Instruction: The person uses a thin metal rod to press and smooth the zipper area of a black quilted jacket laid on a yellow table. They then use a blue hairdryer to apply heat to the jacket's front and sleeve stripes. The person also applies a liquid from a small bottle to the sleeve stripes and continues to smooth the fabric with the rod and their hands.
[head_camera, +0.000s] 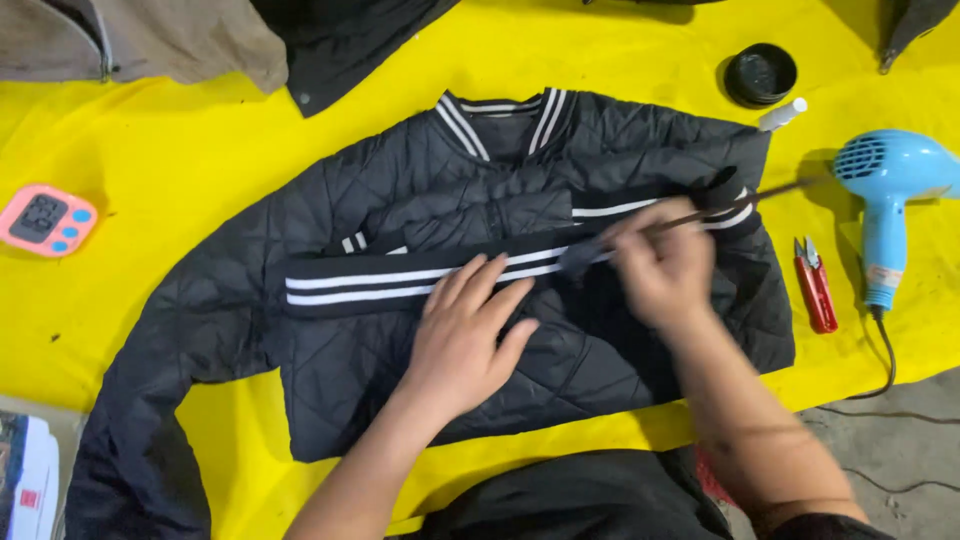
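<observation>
Quilted black jacket (380, 330): L hand (462, 340) flat, fingers apart; R hand (665, 265) clamped on thin brush (745, 200)

jacket (400, 300) on cloth (200, 140) | timer (46, 219) left | dryer (885, 190), snips (815, 283) right (tin (760, 74) behind)

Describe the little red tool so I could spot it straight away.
Start at the yellow sheet with the black quilted jacket spread across it, then go to the jacket's right edge. There, between the jacket and the blue hair dryer, lie the small red snips, clear of the right hand. They are the only red thing there, far smaller than the dryer.
</observation>
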